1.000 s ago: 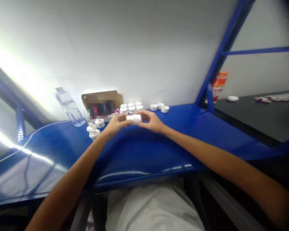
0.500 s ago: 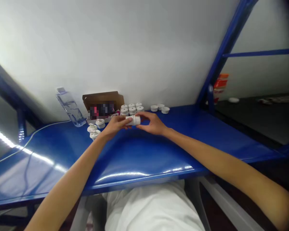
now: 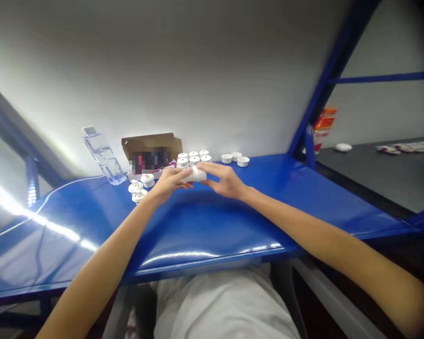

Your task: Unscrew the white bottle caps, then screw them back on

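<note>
Above the blue table point(image 3: 198, 226), both hands hold a white plastic cylindrical part point(image 3: 199, 174), lying sideways with a raised ring around it. My left hand point(image 3: 170, 183) is closed on its left end, thumb on top. My right hand point(image 3: 226, 181) grips the right end, fingers over the top and thumb beneath. Behind the hands stand several white round caps point(image 3: 193, 160) in rows, each with a small dark mark on top. White fittings with stems point(image 3: 137, 189) sit left of my left hand. Three shallow white cups point(image 3: 243, 161) lie to the back right.
An open cardboard box point(image 3: 151, 141) with blurred-out contents stands against the wall. Beside it leans a clear bottle point(image 3: 106, 157). A white cable point(image 3: 60, 189) runs across the left side. Blue metal posts point(image 3: 310, 141) frame the table; an orange-and-white packet point(image 3: 324, 125) stands beyond the right one.
My right fingers have shifted from around the part's end to lying flatter across its top. The part stays in nearly the same place. The wall looks darker.
</note>
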Available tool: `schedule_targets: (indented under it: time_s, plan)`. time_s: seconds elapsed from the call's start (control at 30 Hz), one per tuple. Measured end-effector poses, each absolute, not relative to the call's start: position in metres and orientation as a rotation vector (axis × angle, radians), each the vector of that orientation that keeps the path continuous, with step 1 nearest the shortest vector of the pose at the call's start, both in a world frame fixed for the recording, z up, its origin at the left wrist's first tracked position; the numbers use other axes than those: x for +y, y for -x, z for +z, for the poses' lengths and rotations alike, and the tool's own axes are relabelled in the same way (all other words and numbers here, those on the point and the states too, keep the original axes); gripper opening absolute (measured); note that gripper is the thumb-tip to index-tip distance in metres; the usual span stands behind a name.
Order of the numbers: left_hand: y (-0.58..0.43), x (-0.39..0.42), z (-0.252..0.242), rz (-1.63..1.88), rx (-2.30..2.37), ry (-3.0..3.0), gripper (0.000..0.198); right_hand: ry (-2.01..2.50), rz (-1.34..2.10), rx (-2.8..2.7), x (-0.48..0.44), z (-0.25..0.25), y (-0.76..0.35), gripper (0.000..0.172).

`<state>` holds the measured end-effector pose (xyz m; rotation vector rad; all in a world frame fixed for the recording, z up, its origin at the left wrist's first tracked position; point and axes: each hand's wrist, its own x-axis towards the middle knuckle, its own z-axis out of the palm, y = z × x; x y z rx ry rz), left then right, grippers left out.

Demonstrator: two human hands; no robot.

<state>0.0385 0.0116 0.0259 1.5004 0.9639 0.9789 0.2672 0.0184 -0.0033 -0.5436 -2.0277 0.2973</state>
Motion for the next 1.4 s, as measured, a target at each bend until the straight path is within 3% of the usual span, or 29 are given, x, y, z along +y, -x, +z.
schedule_targets:
  time_s: [0.87, 1.0, 1.17, 1.4]
  plan:
    - [-0.038, 0.014, 0.022, 0.975, 0.943, -1.488, 0.047, 0.576, 0.354, -1.954, 0.014, -0.003, -0.264, 0.046]
    - [-0.039, 0.013, 0.022, 1.021, 0.874, -1.639, 0.043, 0.680, 0.561, -1.914, 0.015, -0.004, -0.265, 0.051]
    - [-0.041, 0.009, 0.024, 1.069, 0.802, -1.739, 0.048, 0.706, 1.013, -1.787, 0.022, -0.005, -0.264, 0.043]
    - [-0.047, 0.003, 0.026, 1.109, 0.753, -1.841, 0.052, 0.845, 1.566, -1.438, 0.027, -0.009, -0.261, 0.054]
